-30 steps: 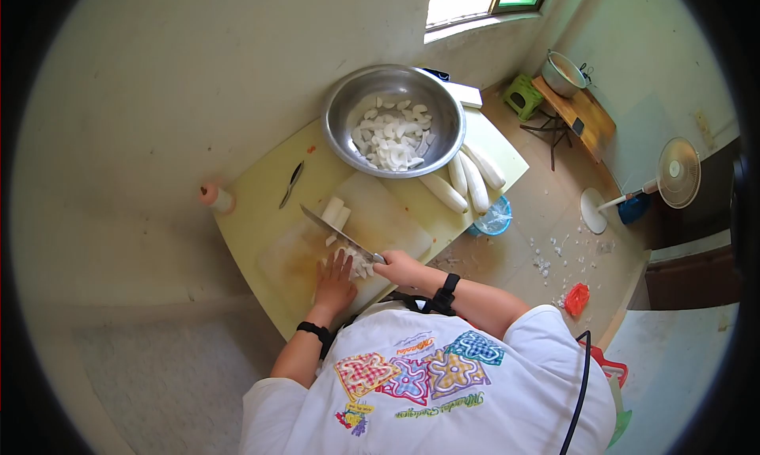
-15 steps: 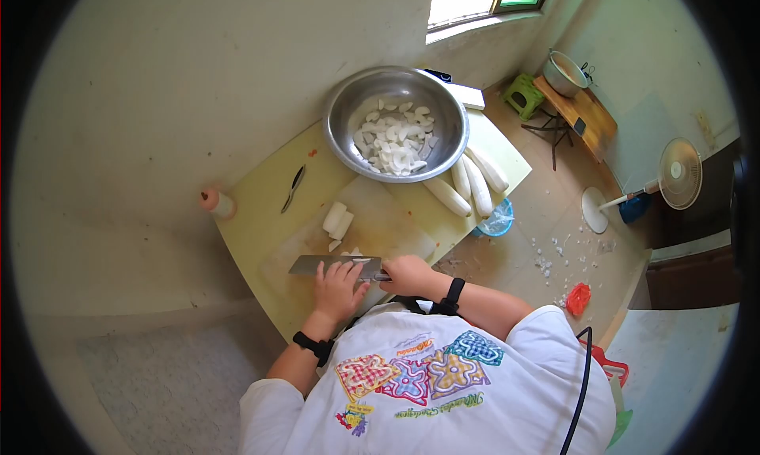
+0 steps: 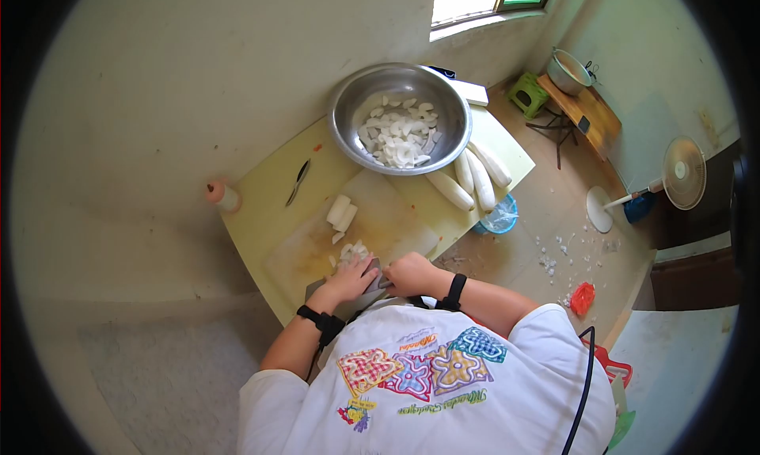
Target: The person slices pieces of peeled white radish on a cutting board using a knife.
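My right hand (image 3: 412, 274) is closed round the handle of a cleaver (image 3: 370, 266) near the table edge closest to me. My left hand (image 3: 348, 279) lies with its fingers stretched out across the blade, hiding much of it. White slices (image 3: 348, 253) are heaped just beyond the left fingertips on the cutting board (image 3: 388, 217). Farther up the board lie pieces of peeled white vegetable (image 3: 341, 213), which look like white radish. A large steel bowl (image 3: 348, 150) at the back holds many white slices.
Several whole peeled white vegetables (image 3: 465, 178) lie right of the bowl. A slim black-and-silver tool (image 3: 298, 182) rests on the table's left, near a pink-topped container (image 3: 223, 196). A blue bin (image 3: 499, 217) stands beside the table; a fan (image 3: 682, 172) is farther right.
The blade has swung closer to my body and tilted. My left hand has shifted slightly right and away from me, its fingers now nearer together. More white slices show beyond it.
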The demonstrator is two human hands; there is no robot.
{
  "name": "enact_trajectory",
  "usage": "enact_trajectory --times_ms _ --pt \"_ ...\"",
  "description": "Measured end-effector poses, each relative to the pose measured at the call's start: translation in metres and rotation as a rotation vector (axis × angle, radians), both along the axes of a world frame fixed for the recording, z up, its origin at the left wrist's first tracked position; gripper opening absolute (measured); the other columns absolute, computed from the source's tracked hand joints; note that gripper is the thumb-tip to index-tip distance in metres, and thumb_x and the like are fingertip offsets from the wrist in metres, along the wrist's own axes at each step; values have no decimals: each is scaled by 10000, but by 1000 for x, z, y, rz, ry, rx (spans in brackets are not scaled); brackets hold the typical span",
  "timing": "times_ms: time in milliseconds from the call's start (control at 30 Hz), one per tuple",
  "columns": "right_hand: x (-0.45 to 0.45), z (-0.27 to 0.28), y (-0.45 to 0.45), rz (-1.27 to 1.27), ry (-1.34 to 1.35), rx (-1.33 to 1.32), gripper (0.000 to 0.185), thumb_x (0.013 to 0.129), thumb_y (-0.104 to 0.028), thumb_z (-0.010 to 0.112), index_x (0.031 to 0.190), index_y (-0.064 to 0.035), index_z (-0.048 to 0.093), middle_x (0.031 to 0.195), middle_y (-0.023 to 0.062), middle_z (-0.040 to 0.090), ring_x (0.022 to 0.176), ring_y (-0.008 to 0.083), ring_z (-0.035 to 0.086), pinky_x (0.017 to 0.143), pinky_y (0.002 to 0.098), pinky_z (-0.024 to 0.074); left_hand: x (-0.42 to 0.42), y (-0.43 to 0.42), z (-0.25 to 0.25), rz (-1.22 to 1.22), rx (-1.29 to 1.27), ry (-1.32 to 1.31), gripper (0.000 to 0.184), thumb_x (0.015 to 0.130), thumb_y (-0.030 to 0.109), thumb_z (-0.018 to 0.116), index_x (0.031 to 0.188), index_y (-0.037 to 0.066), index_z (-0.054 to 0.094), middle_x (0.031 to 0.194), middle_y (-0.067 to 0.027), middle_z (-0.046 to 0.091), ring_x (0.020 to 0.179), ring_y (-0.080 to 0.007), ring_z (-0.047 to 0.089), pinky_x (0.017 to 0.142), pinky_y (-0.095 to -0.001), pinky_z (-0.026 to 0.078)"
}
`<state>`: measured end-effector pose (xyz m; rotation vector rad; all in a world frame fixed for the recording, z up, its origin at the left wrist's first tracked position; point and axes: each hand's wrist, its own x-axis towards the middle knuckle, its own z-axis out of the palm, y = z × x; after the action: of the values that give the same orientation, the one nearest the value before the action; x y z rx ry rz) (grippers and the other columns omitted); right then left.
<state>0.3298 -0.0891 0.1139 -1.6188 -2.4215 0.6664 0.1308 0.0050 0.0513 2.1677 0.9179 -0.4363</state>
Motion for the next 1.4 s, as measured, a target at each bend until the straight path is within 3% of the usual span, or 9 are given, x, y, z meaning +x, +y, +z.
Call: enact_trajectory --times_ms 100,200,300,400,633,933,1100,1233,1400 --pt "-2 2 -1 -13 -1 4 236 703 -301 693 729 -68 665 635 126 639 599 324 646 565 427 518 -12 15 -55 46 90 -202 683 963 552 413 1529 203 259 1572 -204 225 1429 -421 242 1100 -647 223" --pt "-1 4 -3 -18 37 40 231 705 -301 691 716 -71 664 637 122 638 602 323 645 569 426 519 3 -1 49 114 180 -61 661 970 513 427 1511 152 305 1561 -214 247 1426 -411 260 1105 -641 214" --pt "-1 6 -5 -19 32 38 232 703 -303 691 709 -73 663 643 123 641 607 323 646 571 424 520 -9 -7 30 -75 139 -434 609 985 498 399 1494 167 350 1563 -188 266 1433 -391 262 1103 -646 210" --pt "-3 11 -5 -11 16 48 235 697 -308 690 710 -74 663 645 121 642 612 322 647 573 426 520 -11 -22 34 -153 51 -206 581 992 490 373 1494 196 355 1573 -143 271 1437 -370 265 1109 -648 195" --pt "-10 7 -4 54 -41 9 244 684 -313 686 713 -71 662 650 115 643 617 320 651 580 432 522 -19 -10 12 -65 -46 -220 554 999 482 350 1499 243 349 1582 -113 263 1440 -369 261 1108 -663 179" --pt "-4 5 -6 -16 16 -25 248 683 -313 684 735 -71 670 679 127 646 650 336 647 602 433 522 -69 26 9 266 184 -241 653 948 483 486 1448 69 410 1528 -165 351 1400 -325 343 1139 -407 293" --pt "18 13 -23 -185 -8 -132 269 723 -338 683 788 -77 687 726 145 663 703 340 655 649 447 524 -118 27 26 540 214 -60 599 883 484 605 1268 27 561 1272 -211 586 1197 -345 551 992 -426 441" --pt "22 14 -31 -208 -24 -162 282 750 -357 674 792 -79 683 728 151 661 714 342 654 659 447 524 -116 16 31 670 49 5 540 875 451 628 1194 17 594 1149 -210 630 1075 -352 601 927 -413 475" --pt "22 0 -36 -273 9 -160 284 751 -359 673 788 -77 675 739 156 662 724 353 653 670 454 522 -137 30 -64 652 181 -285 499 883 403 617 1179 3 597 1048 -186 634 981 -314 613 855 -404 491"
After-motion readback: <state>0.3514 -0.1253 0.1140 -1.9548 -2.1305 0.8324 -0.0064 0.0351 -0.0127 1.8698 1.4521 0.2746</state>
